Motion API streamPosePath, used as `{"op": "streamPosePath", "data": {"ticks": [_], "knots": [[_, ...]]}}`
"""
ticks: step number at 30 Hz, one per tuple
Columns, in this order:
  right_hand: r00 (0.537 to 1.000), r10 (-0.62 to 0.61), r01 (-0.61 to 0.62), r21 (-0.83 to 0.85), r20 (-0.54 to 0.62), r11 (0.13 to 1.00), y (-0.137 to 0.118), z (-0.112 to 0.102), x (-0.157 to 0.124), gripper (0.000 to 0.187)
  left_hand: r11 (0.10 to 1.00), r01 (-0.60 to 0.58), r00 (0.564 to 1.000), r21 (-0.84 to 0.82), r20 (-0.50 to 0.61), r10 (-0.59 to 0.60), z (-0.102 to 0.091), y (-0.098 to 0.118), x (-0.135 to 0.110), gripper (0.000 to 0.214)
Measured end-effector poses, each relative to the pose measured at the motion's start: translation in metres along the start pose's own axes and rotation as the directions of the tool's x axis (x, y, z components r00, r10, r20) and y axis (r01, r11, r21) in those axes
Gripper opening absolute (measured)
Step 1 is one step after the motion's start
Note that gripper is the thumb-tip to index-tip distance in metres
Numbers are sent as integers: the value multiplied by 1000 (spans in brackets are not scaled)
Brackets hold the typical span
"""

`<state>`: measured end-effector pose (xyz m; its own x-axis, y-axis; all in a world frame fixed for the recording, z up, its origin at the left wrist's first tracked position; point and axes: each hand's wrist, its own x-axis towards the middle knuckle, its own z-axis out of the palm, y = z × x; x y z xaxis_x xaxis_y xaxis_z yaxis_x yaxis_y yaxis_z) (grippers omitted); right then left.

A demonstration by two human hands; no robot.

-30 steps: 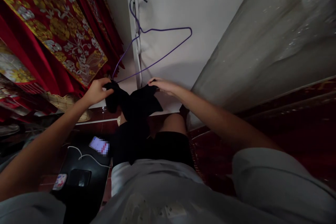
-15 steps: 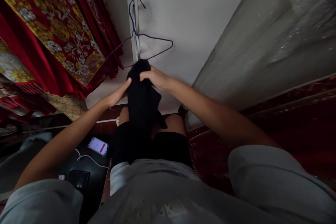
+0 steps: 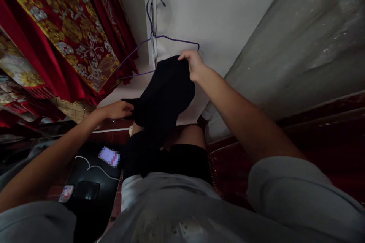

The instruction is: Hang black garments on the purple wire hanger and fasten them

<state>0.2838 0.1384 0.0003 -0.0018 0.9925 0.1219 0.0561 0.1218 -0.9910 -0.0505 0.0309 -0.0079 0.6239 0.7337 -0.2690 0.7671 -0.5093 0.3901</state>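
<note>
A piece of black clothing (image 3: 168, 87) hangs spread between my two hands, above my knees; its exact kind does not show. My left hand (image 3: 118, 110) pinches a corner of it at the lower left. Higher up on the right, my right hand (image 3: 192, 64) grips its upper edge between thumb and fingers. Just behind the cloth a bare purple wire hanger (image 3: 176, 40) hangs from a white upright strip; the cloth and my right hand cover part of its lower bar.
Red embroidered fabric (image 3: 82, 30) hangs at the left. To the right stands something large wrapped in clear plastic (image 3: 273, 45). On a black seat (image 3: 97, 212) at my left lie a lit phone (image 3: 107, 155), a white cable (image 3: 97, 166) and a dark flat object (image 3: 88, 190).
My hands have moved apart, the left down and outward, the right up and to the right. The black clothing, bunched before, is now spread wider.
</note>
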Motion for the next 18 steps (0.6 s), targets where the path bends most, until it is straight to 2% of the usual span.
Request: {"op": "streamPosePath", "data": {"ticks": [2,3,5,6,7,9,12,15,18], "knots": [[994,74,-76,24,83,997,-5,-3,-5,14,988,6,993,-156,-117,-25,6,-6,-3,23],[996,41,-43,15,80,999,-7,-3,-5,13,978,11,981,-209,-187,-51,6,-7,-4,25],[992,-128,128,-47,1,991,-6,2,-1,22,964,23,958,-264,-270,-97,2,-6,-6,28],[978,-204,201,-78,-32,976,-3,5,3,26,964,30,955,-263,-277,-105,-3,-4,-7,29],[964,-260,254,-105,-48,962,1,9,9,28,969,38,959,-244,-265,-104,-8,-2,-8,30],[959,-280,272,-144,-40,951,12,16,19,27,985,68,971,-157,-215,-101,-17,0,-11,33],[979,-198,176,-287,-49,942,27,16,25,13,987,159,974,31,-171,-151,-22,-5,-13,34],[951,-272,177,-460,-149,870,35,-1,18,28,966,225,942,125,-280,-183,-20,-18,-12,25],[925,-341,218,-503,-167,836,34,-24,8,32,966,208,901,155,-414,-128,-22,-27,0,24]]}}
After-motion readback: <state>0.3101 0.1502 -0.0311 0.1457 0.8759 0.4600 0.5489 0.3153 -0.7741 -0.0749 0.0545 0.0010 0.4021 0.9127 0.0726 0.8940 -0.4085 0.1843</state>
